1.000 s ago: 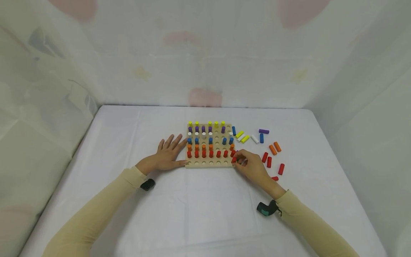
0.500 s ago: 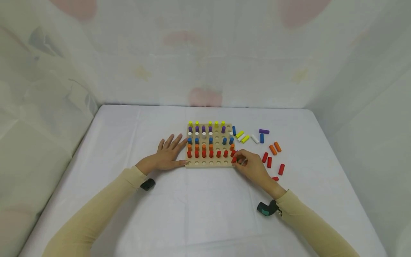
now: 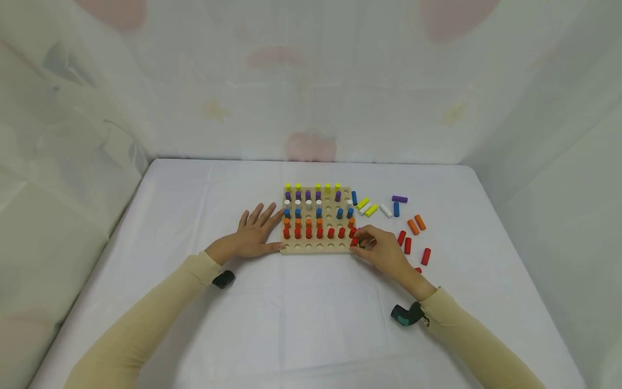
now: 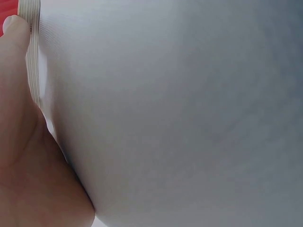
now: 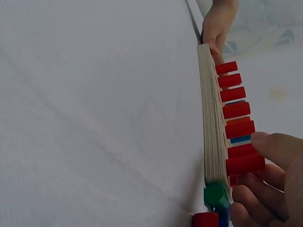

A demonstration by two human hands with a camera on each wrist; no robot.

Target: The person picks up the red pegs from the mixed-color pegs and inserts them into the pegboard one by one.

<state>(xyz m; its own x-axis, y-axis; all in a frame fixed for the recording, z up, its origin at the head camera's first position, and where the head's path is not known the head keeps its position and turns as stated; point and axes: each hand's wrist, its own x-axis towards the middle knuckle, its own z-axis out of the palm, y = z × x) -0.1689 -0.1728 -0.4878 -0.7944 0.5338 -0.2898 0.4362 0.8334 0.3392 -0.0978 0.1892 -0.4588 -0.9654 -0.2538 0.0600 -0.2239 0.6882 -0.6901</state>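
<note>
On the white table (image 3: 311, 324) we see a wooden pegboard (image 3: 318, 251), with upright red pegs (image 3: 319, 233) toward us and orange pegs (image 3: 308, 222), blue pegs (image 3: 318, 213), white pegs (image 3: 308, 205), purple pegs (image 3: 308, 195) and yellow pegs (image 3: 328, 188) in rows behind. The left hand (image 3: 250, 239) lies flat beside it, fingers straight and spread, the thumb on its near left corner. At the near right corner, the right hand (image 3: 385, 253) pinches a single red peg (image 5: 245, 164) between thumb and curled fingers; we cannot tell whether that peg sits in a hole. Just beside that end of the board we make out a green peg (image 5: 215, 195). Loose pegs (image 3: 407, 246) of several colors lie scattered to the board's right, one red one partly hidden behind the right wrist.
</note>
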